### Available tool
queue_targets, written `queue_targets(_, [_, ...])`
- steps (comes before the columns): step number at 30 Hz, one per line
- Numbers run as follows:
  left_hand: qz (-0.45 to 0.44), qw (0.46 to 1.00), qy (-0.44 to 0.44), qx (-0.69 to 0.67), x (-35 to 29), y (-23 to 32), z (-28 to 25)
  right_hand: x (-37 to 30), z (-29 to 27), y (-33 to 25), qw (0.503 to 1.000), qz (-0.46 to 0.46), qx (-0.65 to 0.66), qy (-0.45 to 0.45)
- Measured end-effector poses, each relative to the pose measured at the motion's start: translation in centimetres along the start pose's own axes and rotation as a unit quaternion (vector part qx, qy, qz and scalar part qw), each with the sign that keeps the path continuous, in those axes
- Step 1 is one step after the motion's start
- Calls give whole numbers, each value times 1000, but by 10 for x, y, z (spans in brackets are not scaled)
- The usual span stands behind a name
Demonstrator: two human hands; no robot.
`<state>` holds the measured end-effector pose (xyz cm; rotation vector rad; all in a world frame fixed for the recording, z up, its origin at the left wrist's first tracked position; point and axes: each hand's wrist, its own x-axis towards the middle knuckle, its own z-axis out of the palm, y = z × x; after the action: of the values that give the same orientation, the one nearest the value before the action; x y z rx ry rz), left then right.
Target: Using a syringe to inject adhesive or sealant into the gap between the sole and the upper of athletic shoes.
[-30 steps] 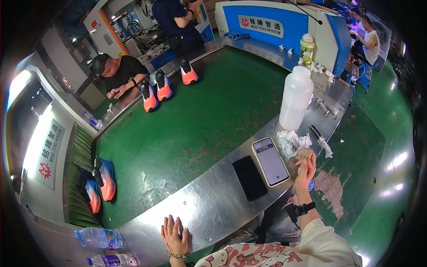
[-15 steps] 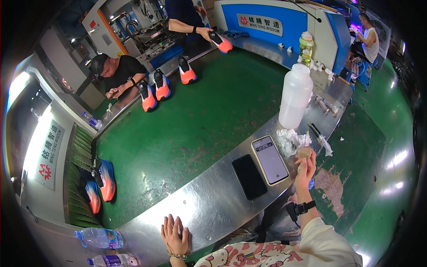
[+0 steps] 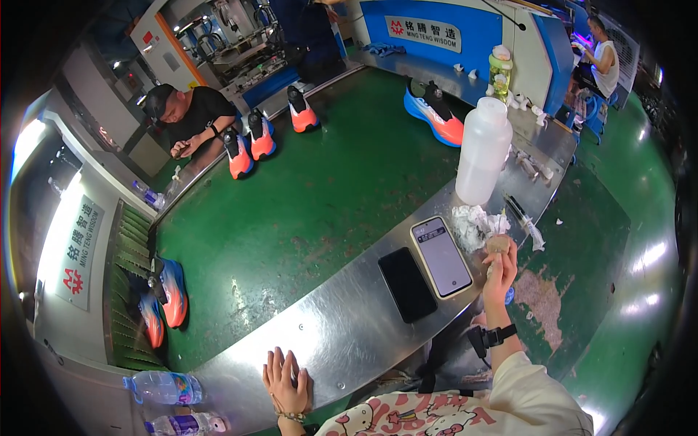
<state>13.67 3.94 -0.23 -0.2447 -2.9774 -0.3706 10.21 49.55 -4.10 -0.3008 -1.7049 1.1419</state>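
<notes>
My left hand (image 3: 286, 384) rests flat on the metal table edge (image 3: 342, 338), fingers spread and holding nothing. In my right hand (image 3: 500, 275) a small tan lump (image 3: 498, 244) is pinched; its exact kind does not show. Beside that hand lie crumpled white paper (image 3: 471, 225) and a phone (image 3: 442, 258) with a lit screen. A black phone (image 3: 408, 285) lies to the left of it. Behind the paper stands a translucent white bottle (image 3: 483, 156). A blue, white and orange running shoe (image 3: 438, 116) sits on the green belt (image 3: 327, 196), left of the bottle.
Several orange-and-white shoes (image 3: 303, 115) stand along the belt's far left edge, near a seated person (image 3: 193, 120). Another pair (image 3: 173, 294) is by the left machine. Water bottles (image 3: 166, 388) lie at the lower left. Brush-like tools (image 3: 523, 218) lie at the right edge.
The shoe a standing person held at the far side now sits farther right on the belt, and that person's arm has drawn back. My hands have hardly moved.
</notes>
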Motion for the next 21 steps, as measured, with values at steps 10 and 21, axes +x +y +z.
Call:
queue_targets(10, [4, 1000, -5, 3, 1, -2, 0, -1, 1, -2, 1000, 11, -1, 0])
queue_targets(21, [-78, 759, -88, -640, 201, 67, 10, 8, -6, -6, 999, -29, 1, -21])
